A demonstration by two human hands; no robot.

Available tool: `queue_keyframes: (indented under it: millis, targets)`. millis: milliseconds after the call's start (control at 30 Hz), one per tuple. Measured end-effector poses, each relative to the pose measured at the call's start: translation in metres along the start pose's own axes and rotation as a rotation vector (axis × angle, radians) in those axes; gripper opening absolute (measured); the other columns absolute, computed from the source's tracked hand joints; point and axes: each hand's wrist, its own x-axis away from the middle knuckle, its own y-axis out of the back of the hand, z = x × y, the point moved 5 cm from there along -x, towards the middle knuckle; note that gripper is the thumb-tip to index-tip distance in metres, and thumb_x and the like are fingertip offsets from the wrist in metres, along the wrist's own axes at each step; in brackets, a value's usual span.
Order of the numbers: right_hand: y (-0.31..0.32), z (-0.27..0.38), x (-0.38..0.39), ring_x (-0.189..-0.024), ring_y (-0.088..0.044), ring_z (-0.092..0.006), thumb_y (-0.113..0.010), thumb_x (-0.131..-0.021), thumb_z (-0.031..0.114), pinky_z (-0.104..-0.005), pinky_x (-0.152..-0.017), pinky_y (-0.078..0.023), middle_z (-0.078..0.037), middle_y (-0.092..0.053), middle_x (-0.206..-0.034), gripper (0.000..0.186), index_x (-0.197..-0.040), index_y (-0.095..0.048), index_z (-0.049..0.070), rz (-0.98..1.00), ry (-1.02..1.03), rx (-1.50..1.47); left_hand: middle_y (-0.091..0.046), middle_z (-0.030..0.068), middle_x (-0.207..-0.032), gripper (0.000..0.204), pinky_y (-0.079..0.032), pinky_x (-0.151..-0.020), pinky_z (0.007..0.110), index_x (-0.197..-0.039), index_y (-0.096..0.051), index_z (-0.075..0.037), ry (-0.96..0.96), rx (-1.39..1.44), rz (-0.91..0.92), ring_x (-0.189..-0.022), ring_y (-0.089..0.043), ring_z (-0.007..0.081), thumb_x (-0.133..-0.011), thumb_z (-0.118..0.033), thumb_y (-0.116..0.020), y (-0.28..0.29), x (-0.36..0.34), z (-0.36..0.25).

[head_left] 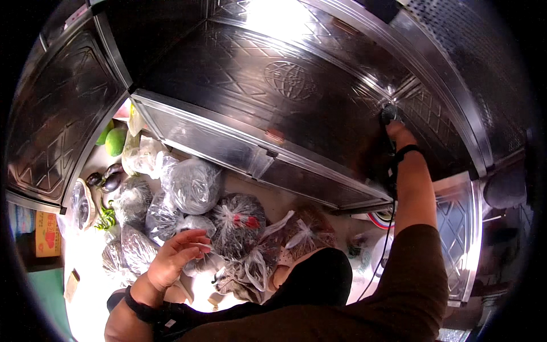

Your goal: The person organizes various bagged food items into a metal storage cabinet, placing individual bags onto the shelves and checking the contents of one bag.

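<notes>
My right hand (401,133) reaches deep into a metal cabinet (228,74), at its far right inner corner. Its fingers are closed around a small dark, roundish object (389,113), perhaps a cloth or pad, pressed to the metal; its kind is unclear. The cabinet's inside has embossed diamond lines and a globe emblem. My left hand (175,259) hovers over the bags on the floor, fingers loosely bent and apart, with no clear object in it. Closest to it are a clear plastic bag (196,185) and a dark-filled bag (239,225) with a red mark.
A metal door (54,122) stands open at left, another panel (453,239) at right. A silver ledge (211,134) runs along the cabinet's front. Green fruit (115,141), eggplants (112,181) and green peppers (106,218) lie at left. A black cable (380,265) hangs by my right arm.
</notes>
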Motion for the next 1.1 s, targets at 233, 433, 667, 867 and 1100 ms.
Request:
queue_keyframes:
  millis: [233, 433, 667, 867, 1100]
  targets:
    - [0.049, 0.124, 0.006, -0.114, -0.035, -0.0297, -0.037, -0.08, 0.01, -0.0314, -0.093, -0.03, -0.016, -0.033, -0.127, 0.045, -0.124, -0.032, 0.004, -0.015, 0.269, -0.171, -0.052, 0.0111, -0.103, 0.037, -0.04, -0.079, 0.027, -0.115, -0.041, -0.001, 0.008, 0.055, -0.043, -0.092, -0.051, 0.018, -0.078, -0.007, -0.047, 0.019, -0.001, -0.001]
    - [0.077, 0.263, 0.039, -0.111, -0.04, -0.027, -0.042, -0.077, 0.009, -0.0296, -0.091, -0.032, -0.018, -0.039, -0.122, 0.045, -0.121, -0.037, 0.005, -0.039, 0.498, -0.274, -0.051, 0.0104, -0.104, 0.037, -0.04, -0.08, 0.027, -0.116, -0.041, -0.001, -0.022, 0.078, 0.025, -0.094, -0.05, 0.0171, -0.08, -0.007, -0.047, 0.009, -0.01, -0.005]
    - [0.058, 0.423, 0.166, -0.075, -0.055, -0.0215, -0.044, -0.075, 0.001, -0.0281, -0.069, -0.042, -0.014, -0.058, -0.092, 0.043, -0.117, -0.045, 0.012, 0.054, 0.972, -0.45, -0.051, 0.0086, -0.103, 0.037, -0.039, -0.08, 0.025, -0.116, -0.041, -0.003, -0.083, -0.016, 0.076, -0.093, -0.05, 0.0144, -0.08, -0.007, -0.05, 0.005, 0.013, 0.001]
    - [0.055, 0.443, 0.248, -0.074, -0.055, -0.016, -0.043, -0.079, 0.004, -0.027, -0.064, -0.043, -0.011, -0.058, -0.087, 0.036, -0.114, -0.046, 0.01, 0.045, 1.103, -0.441, -0.05, 0.0093, -0.105, 0.037, -0.038, -0.084, 0.027, -0.117, -0.04, -0.003, -0.14, -0.112, 0.076, -0.096, -0.048, 0.0155, -0.081, -0.006, -0.047, 0.003, 0.036, 0.016]
    - [0.09, 0.445, 0.214, -0.093, -0.052, -0.0276, -0.046, -0.08, 0.013, -0.0333, -0.081, -0.038, -0.019, -0.054, -0.101, 0.034, -0.112, -0.045, 0.001, -0.261, 0.671, -0.713, -0.048, 0.008, -0.108, 0.04, -0.037, -0.087, 0.026, -0.118, -0.04, -0.004, -0.137, -0.075, 0.091, -0.098, -0.046, 0.0136, -0.08, -0.004, -0.049, 0.02, 0.064, 0.011]
